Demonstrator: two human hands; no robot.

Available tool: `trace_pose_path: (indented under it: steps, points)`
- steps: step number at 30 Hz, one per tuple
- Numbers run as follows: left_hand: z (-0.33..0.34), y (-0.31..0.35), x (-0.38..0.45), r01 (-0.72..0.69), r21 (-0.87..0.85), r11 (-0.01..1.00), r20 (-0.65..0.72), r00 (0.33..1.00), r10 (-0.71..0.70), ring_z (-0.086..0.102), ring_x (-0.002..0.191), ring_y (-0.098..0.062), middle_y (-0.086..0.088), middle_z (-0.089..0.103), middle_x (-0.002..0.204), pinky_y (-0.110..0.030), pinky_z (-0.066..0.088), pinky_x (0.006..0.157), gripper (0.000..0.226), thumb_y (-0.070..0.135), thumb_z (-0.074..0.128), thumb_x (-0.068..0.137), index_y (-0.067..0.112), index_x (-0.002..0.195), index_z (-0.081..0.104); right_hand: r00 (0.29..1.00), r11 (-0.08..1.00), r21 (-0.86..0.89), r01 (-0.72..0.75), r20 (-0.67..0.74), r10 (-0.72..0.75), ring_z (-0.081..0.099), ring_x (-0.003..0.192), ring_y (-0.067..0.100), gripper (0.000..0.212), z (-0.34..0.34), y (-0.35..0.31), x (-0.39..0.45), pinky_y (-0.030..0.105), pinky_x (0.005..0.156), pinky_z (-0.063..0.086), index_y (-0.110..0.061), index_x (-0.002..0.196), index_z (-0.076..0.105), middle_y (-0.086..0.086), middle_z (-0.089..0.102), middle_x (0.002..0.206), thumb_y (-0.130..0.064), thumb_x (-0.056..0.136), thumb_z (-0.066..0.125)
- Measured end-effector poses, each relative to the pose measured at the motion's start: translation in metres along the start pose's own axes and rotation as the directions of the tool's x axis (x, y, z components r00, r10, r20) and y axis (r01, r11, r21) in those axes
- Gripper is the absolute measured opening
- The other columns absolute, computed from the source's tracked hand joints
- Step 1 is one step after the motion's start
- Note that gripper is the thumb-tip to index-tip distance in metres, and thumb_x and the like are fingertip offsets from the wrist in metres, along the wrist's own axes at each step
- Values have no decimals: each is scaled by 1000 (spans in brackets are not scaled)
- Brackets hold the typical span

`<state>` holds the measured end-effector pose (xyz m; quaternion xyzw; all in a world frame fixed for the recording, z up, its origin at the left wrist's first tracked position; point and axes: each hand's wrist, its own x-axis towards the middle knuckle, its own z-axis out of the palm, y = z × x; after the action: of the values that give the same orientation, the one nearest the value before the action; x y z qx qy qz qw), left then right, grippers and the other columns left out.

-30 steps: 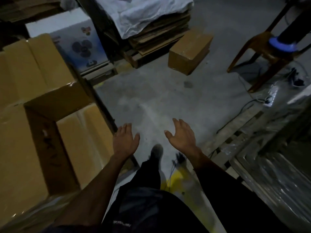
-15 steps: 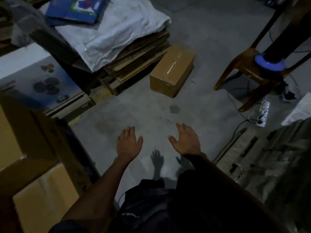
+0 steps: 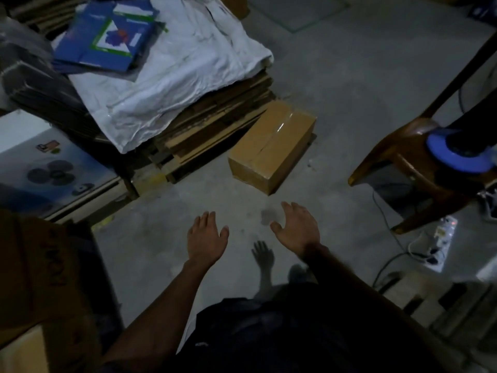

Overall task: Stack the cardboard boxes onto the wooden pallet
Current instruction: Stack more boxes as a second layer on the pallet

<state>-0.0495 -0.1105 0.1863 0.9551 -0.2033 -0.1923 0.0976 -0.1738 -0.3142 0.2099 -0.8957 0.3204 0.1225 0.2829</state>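
Note:
A taped brown cardboard box lies on the grey concrete floor just ahead of me. My left hand and my right hand hover palm-down above the floor, short of the box, fingers spread and holding nothing. Stacked brown cardboard boxes fill the near left edge in shadow. A wooden pallet under clear wrap shows at the lower right.
A pile of flattened cardboard under a white sack sits left of the box, with blue printed cartons on top. A brown plastic chair stands at the right. A power strip and cables lie by it.
The view has swung up and forward, away from the stacked boxes on the left. The lone box now sits closer, and both empty hands have reached nearer to it.

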Motion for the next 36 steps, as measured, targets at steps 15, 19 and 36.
trace_pose_path:
  steps: [15, 19, 36]
  points:
    - [-19, 173, 222, 157, -122, 980, -42, 986, -163, 25, 146, -33, -14, 31, 158, -44, 26, 117, 69, 51, 31, 98, 7, 151, 31, 988, 987, -73, 145, 68, -140, 17, 152, 30, 74, -176, 48, 270, 47, 122, 18, -20, 158, 23, 10, 22, 165, -54, 98, 48]
    - [-17, 202, 303, 208, -149, 967, 0, 978, -210, 26, 145, -33, -15, 31, 158, -44, 26, 116, 65, 46, 39, 101, 6, 151, 31, 979, 975, -130, 179, 121, -163, 24, 148, 30, 73, -205, 49, 361, 45, 120, 25, -20, 157, 26, 10, 29, 162, -54, 97, 50]
    - [-86, 313, 516, 491, -299, 818, -94, 838, -537, 33, 141, -33, -15, 39, 153, -46, 31, 113, 63, 43, 45, 100, 5, 149, 35, 834, 813, -244, 529, 324, -446, 21, 150, 30, 74, -333, -5, 645, 45, 121, 22, -19, 157, 26, 11, 26, 163, -55, 96, 49]
